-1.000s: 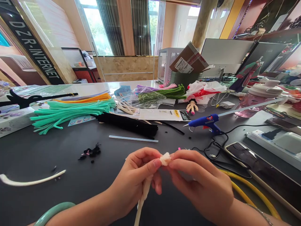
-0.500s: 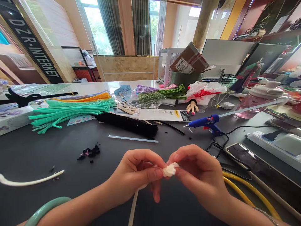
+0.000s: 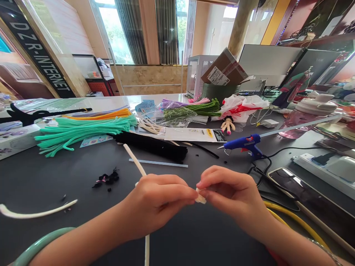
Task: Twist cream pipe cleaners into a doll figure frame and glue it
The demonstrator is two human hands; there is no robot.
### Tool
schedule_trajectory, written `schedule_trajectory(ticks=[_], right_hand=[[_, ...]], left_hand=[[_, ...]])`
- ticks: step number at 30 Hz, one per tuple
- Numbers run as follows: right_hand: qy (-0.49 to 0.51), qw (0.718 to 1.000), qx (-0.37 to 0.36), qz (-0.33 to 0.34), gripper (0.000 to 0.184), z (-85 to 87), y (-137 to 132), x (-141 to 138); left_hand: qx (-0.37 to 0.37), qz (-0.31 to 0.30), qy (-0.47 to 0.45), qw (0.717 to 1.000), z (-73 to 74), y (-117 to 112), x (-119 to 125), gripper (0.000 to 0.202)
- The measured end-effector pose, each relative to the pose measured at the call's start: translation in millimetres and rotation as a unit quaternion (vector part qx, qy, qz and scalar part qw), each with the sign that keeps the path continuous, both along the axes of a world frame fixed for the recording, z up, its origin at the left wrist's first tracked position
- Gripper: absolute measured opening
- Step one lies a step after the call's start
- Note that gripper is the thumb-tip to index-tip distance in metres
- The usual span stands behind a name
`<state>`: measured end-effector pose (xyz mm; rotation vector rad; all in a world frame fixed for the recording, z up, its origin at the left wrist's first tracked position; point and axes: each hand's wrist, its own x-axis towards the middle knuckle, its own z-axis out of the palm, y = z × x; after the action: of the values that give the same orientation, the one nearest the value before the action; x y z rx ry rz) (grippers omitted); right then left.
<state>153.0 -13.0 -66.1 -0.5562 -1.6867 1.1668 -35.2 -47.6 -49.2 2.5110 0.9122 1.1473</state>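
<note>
My left hand (image 3: pixel 162 203) and my right hand (image 3: pixel 231 197) meet over the middle of the table, both closed in a pinch. Between the fingertips is a small wound clump of cream pipe cleaner (image 3: pixel 200 198), partly covered by the fingers. A cream pipe cleaner length (image 3: pixel 134 159) sticks up behind my left hand, and another stretch hangs below it; the hand hides how they join the clump. Lying on the table to the left is a loose white pipe cleaner (image 3: pixel 39 212). Near it are black fuzzy scraps (image 3: pixel 109 179).
Beyond my hands lie a clear glue stick (image 3: pixel 159 163), a black pipe cleaner bundle (image 3: pixel 151 146) and mint-green pipe cleaners (image 3: pixel 88 131). To the right are a blue glue gun (image 3: pixel 244 143) with its cord, a phone (image 3: pixel 310 207), a power strip (image 3: pixel 321 168) and a bottle (image 3: pixel 302 114).
My left hand has rolled over, its back now turned up. A cream pipe cleaner end now shows above it. The clump has turned and dropped slightly between my fingertips.
</note>
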Motion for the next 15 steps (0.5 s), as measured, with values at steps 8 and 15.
schedule_trajectory(ticks=[8, 15], right_hand=[[-0.142, 0.970, 0.148, -0.127, 0.013, -3.4, 2, 4], [-0.116, 0.987, -0.114, 0.001, 0.012, -0.8, 6, 3]], left_hand=[[0.142, 0.099, 0.126, 0.977, -11.0, -7, 6, 0.021], [0.176, 0.111, 0.107, 0.972, -9.2, -5, 5, 0.017]])
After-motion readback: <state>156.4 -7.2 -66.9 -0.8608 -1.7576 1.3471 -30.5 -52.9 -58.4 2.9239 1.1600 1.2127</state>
